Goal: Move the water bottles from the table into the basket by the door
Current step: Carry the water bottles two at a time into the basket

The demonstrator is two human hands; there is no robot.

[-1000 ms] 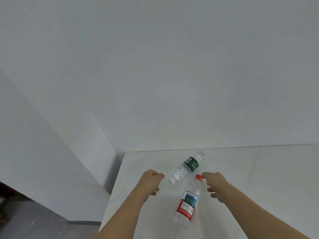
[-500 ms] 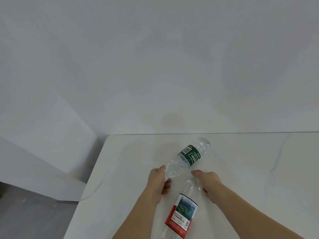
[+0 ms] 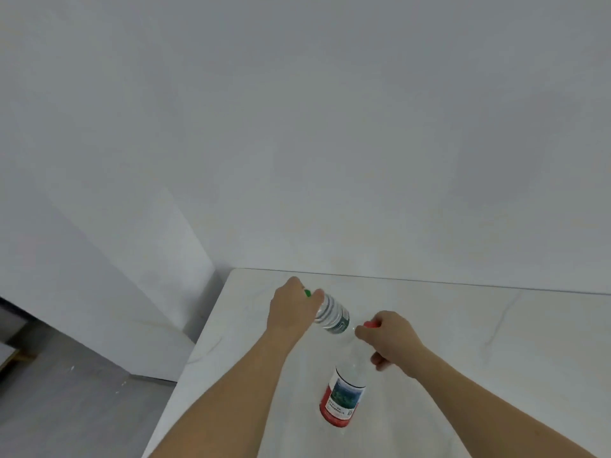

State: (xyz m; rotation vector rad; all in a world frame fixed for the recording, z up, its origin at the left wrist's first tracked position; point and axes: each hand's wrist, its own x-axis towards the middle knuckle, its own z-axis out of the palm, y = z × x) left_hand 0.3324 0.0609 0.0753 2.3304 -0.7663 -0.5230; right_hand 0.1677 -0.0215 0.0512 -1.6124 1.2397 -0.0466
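Note:
Two clear water bottles are over the white table (image 3: pixel 496 342). My left hand (image 3: pixel 291 312) grips the neck of the green-label bottle (image 3: pixel 332 315); its green cap shows between my fingers and its body tilts down to the right, lifted off the table. My right hand (image 3: pixel 388 335) is closed around the neck of the red-label bottle (image 3: pixel 344 396), just under its red cap. That bottle hangs toward me, base down. No basket is in view.
The table stands against a plain white wall (image 3: pixel 330 143). Its left edge (image 3: pixel 195 352) drops to a grey floor (image 3: pixel 66 391). A white partition (image 3: pixel 115 276) stands at the left.
Both hands have closed on the bottle necks. The green-label bottle swung round and rose off the table. The red-label bottle is raised by its neck.

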